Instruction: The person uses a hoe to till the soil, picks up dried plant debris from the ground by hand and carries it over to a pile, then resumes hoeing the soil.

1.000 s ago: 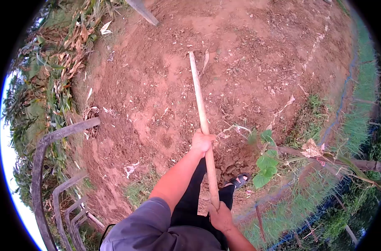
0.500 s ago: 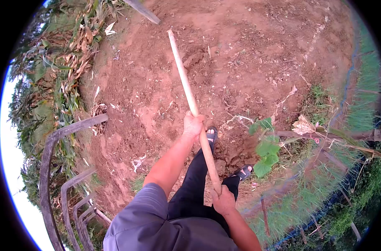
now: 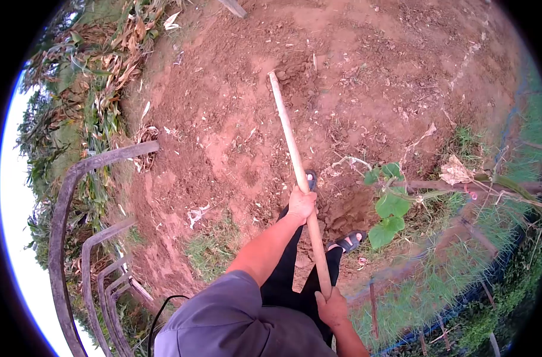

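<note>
A long, pale wooden handle (image 3: 290, 134) slants from near my body out to the reddish-brown soil (image 3: 223, 107). Its far end reaches the loosened earth, and no tool head can be made out there. Partway along the shaft, my left hand (image 3: 302, 203) is wrapped round it. Lower down, close to my waist, my right hand (image 3: 333, 307) grips the near end. Both hands are closed. My sandalled feet stand below the handle, one sandal (image 3: 348, 241) beside a patch of dug soil.
Curved grey frames (image 3: 60, 238) rise at the left, by dry corn plants (image 3: 125, 59). At the right, a green-leaved vine (image 3: 392, 205) hangs near a horizontal pole (image 3: 428, 185). Green netting (image 3: 437, 291) runs along the right edge. Dry leaves litter the soil.
The handle's far end has come back toward my body, and both hands have drawn nearer with it. The view has shifted slightly. Each hand keeps its hold.
</note>
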`<move>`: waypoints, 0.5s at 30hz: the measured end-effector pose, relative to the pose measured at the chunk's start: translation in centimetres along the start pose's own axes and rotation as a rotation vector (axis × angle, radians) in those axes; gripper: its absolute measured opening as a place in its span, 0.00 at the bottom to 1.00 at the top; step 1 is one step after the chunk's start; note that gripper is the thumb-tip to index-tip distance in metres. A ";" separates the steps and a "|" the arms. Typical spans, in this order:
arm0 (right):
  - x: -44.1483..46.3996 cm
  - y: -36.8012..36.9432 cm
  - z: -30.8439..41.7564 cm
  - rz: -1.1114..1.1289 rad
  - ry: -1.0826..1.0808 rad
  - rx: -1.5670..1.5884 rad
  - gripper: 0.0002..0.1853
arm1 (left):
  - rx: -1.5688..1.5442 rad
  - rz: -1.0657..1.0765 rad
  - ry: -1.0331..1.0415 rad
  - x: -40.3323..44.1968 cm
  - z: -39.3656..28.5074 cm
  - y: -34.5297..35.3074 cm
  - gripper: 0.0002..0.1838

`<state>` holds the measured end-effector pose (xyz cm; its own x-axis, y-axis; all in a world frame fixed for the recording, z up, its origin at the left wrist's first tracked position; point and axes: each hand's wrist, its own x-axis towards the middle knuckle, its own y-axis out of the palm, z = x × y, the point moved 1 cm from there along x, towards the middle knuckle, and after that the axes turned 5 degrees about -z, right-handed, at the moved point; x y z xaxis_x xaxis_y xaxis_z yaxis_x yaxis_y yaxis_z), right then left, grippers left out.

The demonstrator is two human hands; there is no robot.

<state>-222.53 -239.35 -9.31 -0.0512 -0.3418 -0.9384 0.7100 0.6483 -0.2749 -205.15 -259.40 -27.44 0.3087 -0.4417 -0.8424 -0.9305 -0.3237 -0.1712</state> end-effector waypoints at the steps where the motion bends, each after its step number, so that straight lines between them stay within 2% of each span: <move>1: -2.3 -0.6 -0.9 0.017 -0.003 0.000 0.29 | 0.025 0.004 -0.029 -1.9 0.8 -0.6 0.13; 4: -3.3 -0.8 -2.0 -0.057 -0.074 0.017 0.28 | 0.059 -0.020 0.037 -2.7 0.7 0.1 0.11; 6: -4.7 -1.0 -2.1 -0.072 -0.080 0.027 0.27 | 0.095 -0.040 -0.003 -3.5 0.9 -0.2 0.12; 10: -1.9 -0.6 1.1 -0.049 -0.084 -0.006 0.27 | -0.043 -0.042 0.049 -1.0 -3.1 -1.4 0.08; 13: 0.9 1.0 2.9 -0.141 -0.267 0.036 0.25 | -0.145 -0.095 0.143 -1.2 -8.5 -4.5 0.16; 15: 3.4 0.4 5.3 -0.189 -0.380 0.046 0.24 | -0.156 -0.166 0.300 -2.2 -12.3 -7.1 0.15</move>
<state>-218.68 -243.82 -11.50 0.0730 -0.6839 -0.7259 0.7437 0.5223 -0.4173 -196.77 -266.45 -18.05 0.5184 -0.5905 -0.6185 -0.8290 -0.5246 -0.1939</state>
